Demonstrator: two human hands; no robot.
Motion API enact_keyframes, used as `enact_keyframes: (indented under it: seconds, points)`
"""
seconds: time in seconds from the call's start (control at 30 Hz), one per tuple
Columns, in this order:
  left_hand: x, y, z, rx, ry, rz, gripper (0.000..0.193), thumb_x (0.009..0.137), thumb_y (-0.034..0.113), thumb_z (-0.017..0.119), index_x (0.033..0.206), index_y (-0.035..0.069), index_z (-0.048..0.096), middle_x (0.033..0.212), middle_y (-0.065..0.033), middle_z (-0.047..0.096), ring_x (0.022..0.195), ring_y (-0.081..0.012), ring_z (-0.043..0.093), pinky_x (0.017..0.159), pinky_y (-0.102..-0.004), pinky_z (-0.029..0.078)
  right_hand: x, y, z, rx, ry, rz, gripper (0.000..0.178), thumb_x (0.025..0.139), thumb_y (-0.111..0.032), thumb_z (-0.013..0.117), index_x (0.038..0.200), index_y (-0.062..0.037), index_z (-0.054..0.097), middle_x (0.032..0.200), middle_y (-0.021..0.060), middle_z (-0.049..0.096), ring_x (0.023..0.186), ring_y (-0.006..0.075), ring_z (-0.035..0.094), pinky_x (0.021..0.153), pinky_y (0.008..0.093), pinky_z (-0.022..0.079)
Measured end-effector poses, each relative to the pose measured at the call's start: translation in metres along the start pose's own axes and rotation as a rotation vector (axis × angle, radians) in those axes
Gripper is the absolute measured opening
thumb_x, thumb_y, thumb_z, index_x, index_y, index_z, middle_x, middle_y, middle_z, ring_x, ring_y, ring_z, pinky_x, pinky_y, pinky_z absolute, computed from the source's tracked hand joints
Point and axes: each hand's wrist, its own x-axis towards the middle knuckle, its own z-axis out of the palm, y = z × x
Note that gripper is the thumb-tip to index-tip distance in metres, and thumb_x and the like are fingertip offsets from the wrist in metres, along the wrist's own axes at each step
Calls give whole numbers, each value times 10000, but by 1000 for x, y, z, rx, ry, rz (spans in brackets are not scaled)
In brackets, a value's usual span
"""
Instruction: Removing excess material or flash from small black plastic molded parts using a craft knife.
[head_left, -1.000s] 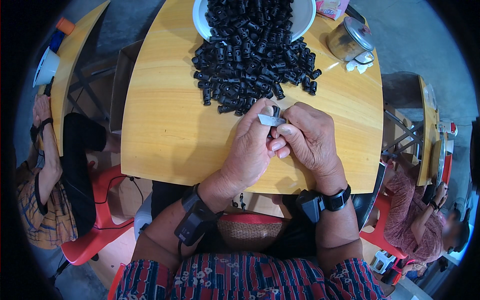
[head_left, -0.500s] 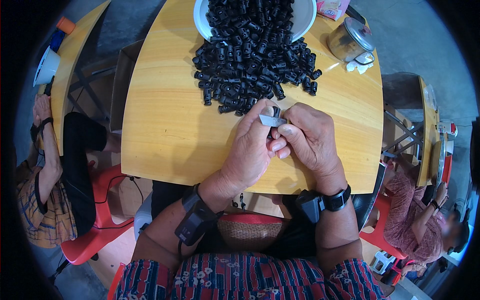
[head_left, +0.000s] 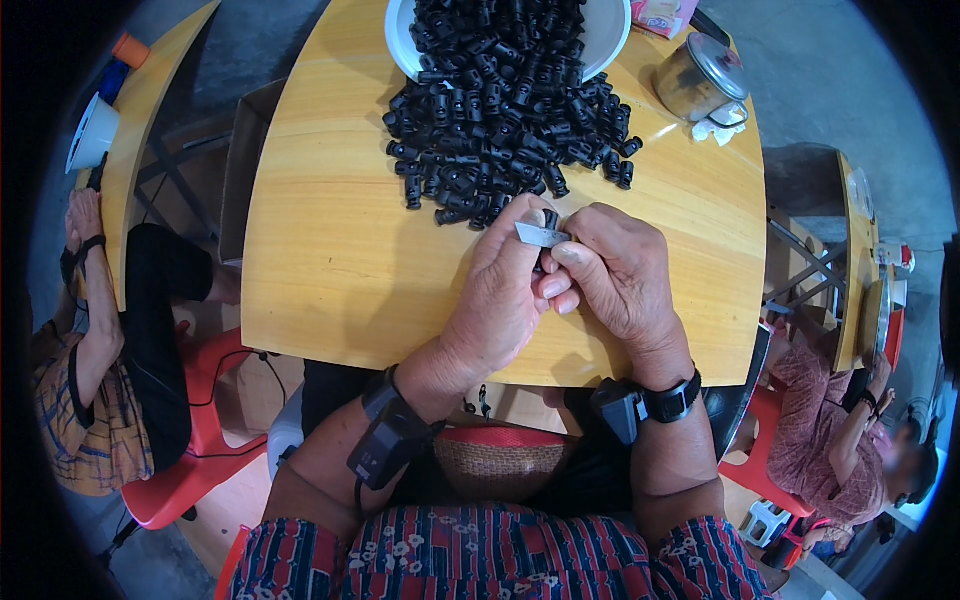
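Note:
Above the near half of the table, my left hand point(head_left: 497, 290) pinches a small black cord lock point(head_left: 550, 219) between thumb and fingers. My right hand point(head_left: 627, 272) is closed on a short, slanted grey knife blade point(head_left: 537, 236), which lies across the cord lock by my left thumb. Fingers of both hands meet below the blade and cover most of the cord lock. Just beyond them spreads a heap of similar black cord locks point(head_left: 480, 150), spilling out of a white basin point(head_left: 403, 45).
A lidded metal pot point(head_left: 690, 85) stands at the far right beside crumpled white tissue point(head_left: 722, 128) and a pink package point(head_left: 662, 18). A woven basket point(head_left: 505, 465) sits below the table's near edge. Other people sit at tables point(head_left: 165, 110) on the left and right.
The blade has tilted and shifted slightly leftward over the cord lock. My hands otherwise keep the same grip. At right, a co-worker's hand has risen a little.

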Motion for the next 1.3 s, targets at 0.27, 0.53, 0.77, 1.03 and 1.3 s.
enact_keyframes:
  seconds: [0.27, 0.53, 0.77, 1.03, 1.3]
  points:
    - [-1, 0, 0, -13, -17, -5, 186, 997, 267, 370, 893, 124, 427, 743, 22, 363, 602, -51, 355, 572, -234, 365, 0, 6, -2, 5, -28, -54, 277, 821, -307, 619, 732, -53, 556, 625, 100, 497, 578, 291, 531, 528, 359, 423]
    - [0, 0, -1, 5, -10, -3, 176, 997, 254, 375, 885, 128, 424, 744, 27, 364, 595, -46, 354, 571, -229, 368, -1, 1, 3, 13, 13, 27, 250, 816, -280, 629, 743, -50, 562, 630, 102, 506, 581, 286, 539, 536, 359, 429]
    - [-2, -1, -2, -11, -28, 5, 184, 996, 255, 370, 873, 127, 421, 737, 27, 361, 592, -43, 353, 568, -231, 369, -1, 6, 1, 112, -10, -22, 251, 818, -269, 628, 736, -41, 562, 627, 101, 502, 574, 288, 522, 535, 351, 421]
    - [-1, 0, -1, 0, -29, -5, 201, 997, 264, 366, 865, 121, 414, 732, 27, 356, 590, -44, 349, 564, -233, 368, 0, 5, -1, 84, -21, -11, 266, 820, -289, 620, 731, -45, 558, 630, 104, 497, 592, 289, 529, 550, 356, 425]
    - [-1, 2, 1, 2, -13, -12, 212, 995, 287, 383, 860, 125, 413, 732, 29, 354, 591, -45, 349, 569, -236, 371, 0, 7, -1, 66, -42, -28, 262, 822, -284, 614, 733, -46, 550, 632, 105, 496, 599, 295, 528, 558, 361, 429]
